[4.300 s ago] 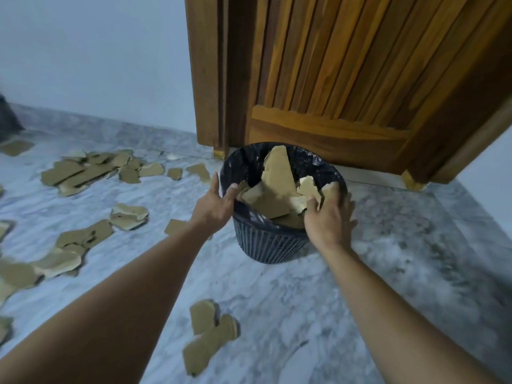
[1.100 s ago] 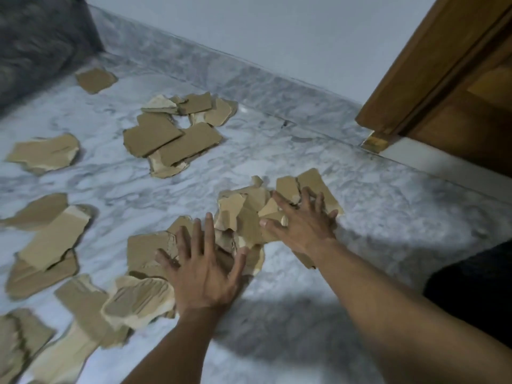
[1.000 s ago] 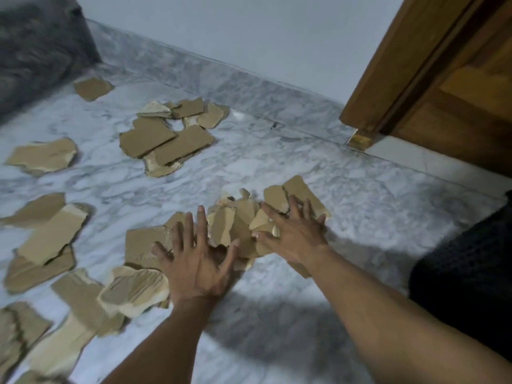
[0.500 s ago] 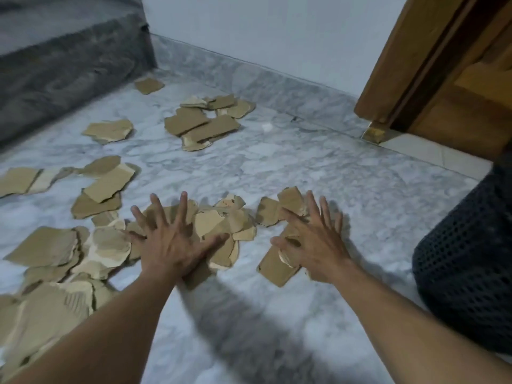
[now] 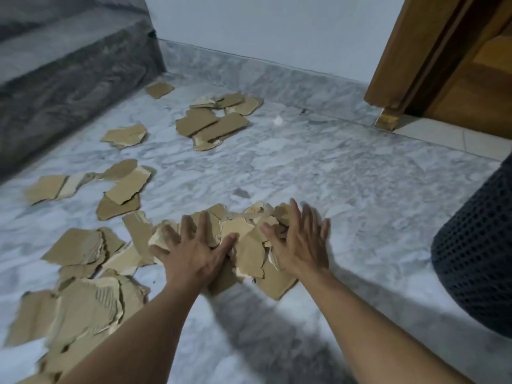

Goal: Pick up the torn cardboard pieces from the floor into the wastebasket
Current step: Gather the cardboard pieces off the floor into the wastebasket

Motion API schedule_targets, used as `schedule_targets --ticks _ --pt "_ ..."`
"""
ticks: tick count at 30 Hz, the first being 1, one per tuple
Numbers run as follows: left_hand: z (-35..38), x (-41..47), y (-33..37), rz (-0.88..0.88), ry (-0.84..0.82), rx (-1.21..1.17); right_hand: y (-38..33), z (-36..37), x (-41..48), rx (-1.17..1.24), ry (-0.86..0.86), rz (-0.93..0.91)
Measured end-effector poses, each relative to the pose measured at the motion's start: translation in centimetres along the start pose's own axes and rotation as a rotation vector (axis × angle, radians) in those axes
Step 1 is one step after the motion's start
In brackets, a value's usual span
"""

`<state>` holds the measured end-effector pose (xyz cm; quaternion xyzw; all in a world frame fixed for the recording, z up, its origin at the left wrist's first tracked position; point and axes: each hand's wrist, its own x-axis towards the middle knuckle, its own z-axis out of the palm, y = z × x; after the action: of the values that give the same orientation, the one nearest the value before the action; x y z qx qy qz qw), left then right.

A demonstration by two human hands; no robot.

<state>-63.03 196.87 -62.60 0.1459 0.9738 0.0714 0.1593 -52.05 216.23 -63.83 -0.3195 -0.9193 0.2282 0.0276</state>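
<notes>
Here, both bare hands work a gathered pile [image 5: 249, 245] of torn cardboard pieces on the marble floor [image 5: 318, 167]. The left hand [image 5: 194, 252] lies palm-down on the pile's left side, its fingers straight and spread wide. The right hand [image 5: 302, 245] presses against the pile's right side, its fingers straight and slightly fanned, the tips blurred. Neither hand pinches or curls round a piece. The pile lies between the hands and touches both, with some pieces tipped up on edge. The wastebasket [image 5: 476, 245], a dark perforated bin, stands at the right edge of the view, near the pile but apart from it. Its opening is out of frame, so its contents cannot be told.

Progress, as a judgement: the step in hand appears to be raking loose pieces into one heap ahead of lifting them, and much is left to do. A large near heap [image 5: 88, 306] lies at the lower left of the view, with a left cluster [image 5: 122, 187] beyond it. A single ragged piece [image 5: 124, 135] and a far cluster [image 5: 213, 120] lie toward the white wall [image 5: 249, 23]. A lone piece [image 5: 160, 89] rests at the foot of the dark stone step [image 5: 69, 65], and a small white scrap [image 5: 278, 121] lies just beside the far cluster. A wooden door [image 5: 457, 65] fills the upper right.

No brand, label or writing is legible on the cardboard, the wastebasket or elsewhere.
</notes>
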Motion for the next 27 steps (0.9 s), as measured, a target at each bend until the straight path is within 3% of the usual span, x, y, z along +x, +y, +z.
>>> schedule_targets --ticks 3,6,9,12,19,25,27 --pt "-0.1 -0.9 -0.1 0.06 0.108 -0.069 -1.6 1.0 -0.1 -0.079 0.074 -0.077" --pt "-1.7 -0.1 -1.4 -0.032 0.212 -0.202 -2.7 1.6 -0.2 -0.14 0.111 -0.107" --pt "-2.3 0.5 -2.8 -0.194 0.044 -0.101 -4.0 1.6 -0.3 -0.214 0.093 -0.09" --pt "-2.8 0.3 -2.4 -0.166 0.006 -0.123 -5.5 2.0 -1.3 -0.23 0.104 -0.083" --pt "-3.8 -1.6 -0.8 -0.146 -0.086 -0.808 -6.9 2.1 -3.3 -0.054 0.044 -0.156" --pt "-2.0 -4.2 1.0 -0.121 -0.024 -1.223 -5.7 0.6 -4.6 0.349 -0.042 -0.026" --pt "-2.7 -4.5 1.9 -0.081 -0.019 -1.246 -5.3 0.1 -5.2 0.435 -0.008 0.009"
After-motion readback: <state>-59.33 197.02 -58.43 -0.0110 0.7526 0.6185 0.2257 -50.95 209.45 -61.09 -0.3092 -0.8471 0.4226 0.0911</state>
